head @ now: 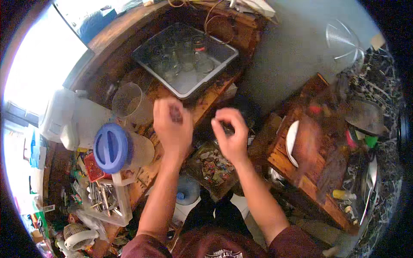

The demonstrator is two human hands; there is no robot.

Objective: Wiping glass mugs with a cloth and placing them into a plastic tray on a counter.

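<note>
Both of my hands hang in mid-air above a container of mixed scraps [216, 166], blurred by motion. My left hand [173, 124] is raised with its fingers curled around a small dark patch; whether that is an object cannot be told. Farther right, my right hand [231, 133] has its thumb and fingers bent into a ring, and nothing shows clearly between them. Beyond the hands, a grey-rimmed plastic bin [184, 94] holds several glass bottles or jars [203, 61]. A clear container [127, 100] stands to the left of my left hand.
At left are a blue-lidded pitcher [111, 148], a white jug [56, 116] and a plastic tray [124, 206] of cutlery [105, 200]. Cables [219, 19] lie at the far edge. On the right, a wooden table [280, 158] bears a white plate [292, 143] and a yellow bottle [340, 194].
</note>
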